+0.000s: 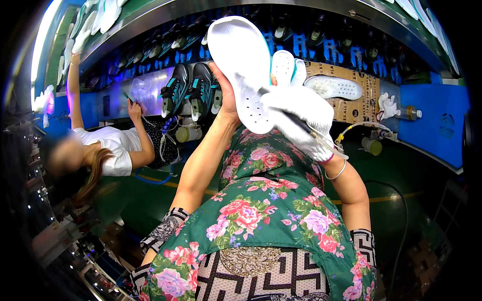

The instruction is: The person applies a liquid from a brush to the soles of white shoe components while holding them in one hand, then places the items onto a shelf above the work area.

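Note:
A white shoe sole (pixel 238 52) with a teal edge is raised in front of me, its inner face and small round holes turned toward me. My bare left hand (pixel 227 98) is closed around its left side. In a white knitted glove, my right hand (pixel 304 115) is closed on a thin brush (pixel 297 122), whose dark tip meets the sole's lower half. Just beyond the glove are two more white soles (pixel 282 67), partly hidden. Another sole (pixel 334 87) lies flat on brown cardboard (pixel 369 90) to the right.
Left of my hands stand black and teal shoes (pixel 175 90) on the bench. A rack of blue holders (pixel 330 50) with shoes runs behind. At right are a crumpled glove (pixel 387 107), a bottle (pixel 409 112) and a hose. A co-worker (pixel 118 150) works at left, one arm raised.

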Demonstrator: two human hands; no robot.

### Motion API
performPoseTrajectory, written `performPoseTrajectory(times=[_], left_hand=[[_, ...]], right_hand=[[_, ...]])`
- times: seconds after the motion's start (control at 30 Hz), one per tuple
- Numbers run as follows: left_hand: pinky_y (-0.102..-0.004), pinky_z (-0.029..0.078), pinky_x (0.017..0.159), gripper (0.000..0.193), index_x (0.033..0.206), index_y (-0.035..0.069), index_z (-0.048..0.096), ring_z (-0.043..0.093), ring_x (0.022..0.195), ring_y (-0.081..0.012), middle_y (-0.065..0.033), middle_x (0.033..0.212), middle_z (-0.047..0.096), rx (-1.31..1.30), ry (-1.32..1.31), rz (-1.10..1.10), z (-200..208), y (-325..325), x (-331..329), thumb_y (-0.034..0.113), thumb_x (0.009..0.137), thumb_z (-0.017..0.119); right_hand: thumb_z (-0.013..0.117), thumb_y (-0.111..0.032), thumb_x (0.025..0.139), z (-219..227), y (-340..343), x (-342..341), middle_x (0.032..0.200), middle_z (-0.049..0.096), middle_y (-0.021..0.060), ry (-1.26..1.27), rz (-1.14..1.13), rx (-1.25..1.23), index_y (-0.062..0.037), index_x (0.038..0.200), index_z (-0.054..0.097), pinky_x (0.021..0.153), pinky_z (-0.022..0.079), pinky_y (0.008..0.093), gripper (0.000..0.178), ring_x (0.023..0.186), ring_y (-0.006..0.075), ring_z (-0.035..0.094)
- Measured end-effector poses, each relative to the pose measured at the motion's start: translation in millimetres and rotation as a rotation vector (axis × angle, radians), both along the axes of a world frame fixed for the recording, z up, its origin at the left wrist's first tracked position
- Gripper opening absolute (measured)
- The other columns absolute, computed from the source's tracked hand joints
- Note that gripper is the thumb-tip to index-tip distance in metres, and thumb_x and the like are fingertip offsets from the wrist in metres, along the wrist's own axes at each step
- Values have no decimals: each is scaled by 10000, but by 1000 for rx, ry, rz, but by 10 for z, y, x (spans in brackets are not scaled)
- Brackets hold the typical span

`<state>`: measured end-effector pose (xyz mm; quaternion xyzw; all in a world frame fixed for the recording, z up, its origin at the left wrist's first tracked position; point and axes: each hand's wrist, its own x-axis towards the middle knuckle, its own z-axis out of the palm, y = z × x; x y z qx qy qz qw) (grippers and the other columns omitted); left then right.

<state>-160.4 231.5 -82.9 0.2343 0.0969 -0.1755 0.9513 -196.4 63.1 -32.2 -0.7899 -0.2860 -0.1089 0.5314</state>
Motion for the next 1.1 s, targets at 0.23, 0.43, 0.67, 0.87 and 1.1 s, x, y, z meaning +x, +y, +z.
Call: performPoseTrajectory(times=[0.23, 0.43, 0.67, 0.87, 1.1], left_hand=[[-424, 554, 735, 1137, 1205, -6, 501, 647, 821, -282, -186, 945, 625, -150, -185, -90, -174, 148, 136, 952, 690, 169], [-410, 473, 747, 1102, 1197, 16, 498, 552, 794, -288, -184, 982, 551, -263, -184, -134, -236, 217, 274, 958, 649, 334], [-387, 581, 635, 1121, 1272, 64, 506, 678, 786, -275, -179, 950, 636, -47, -169, -276, -142, 274, 374, 959, 662, 213], [-425, 601, 610, 1042, 1367, 47, 453, 698, 808, -342, -248, 1029, 643, 14, -345, -492, -253, 350, 578, 875, 754, 292], [-434, 605, 580, 926, 1332, 30, 511, 702, 749, -344, -265, 982, 650, 140, -122, -589, -40, 296, 531, 775, 784, 466]], right_hand=[[688, -48, 796, 73, -22, 37, 944, 706, 85, 52, 229, 58, -82, 1068, 704, 750, 538, 327, 275, 843, 242, 687], [748, -66, 740, -43, 105, -98, 860, 682, 86, -64, 164, -146, -119, 1061, 702, 650, 535, 335, 329, 731, 254, 665], [755, -36, 744, 5, 41, 32, 890, 714, 86, -61, 69, 51, -77, 963, 723, 698, 544, 317, 225, 776, 231, 693], [751, -37, 749, -127, 115, -136, 887, 713, 72, -131, 187, -127, -113, 1027, 714, 663, 533, 302, 291, 735, 229, 681], [738, -38, 756, -48, 55, -25, 917, 713, 77, -97, 171, -129, -106, 1007, 717, 704, 544, 315, 260, 788, 244, 689]])
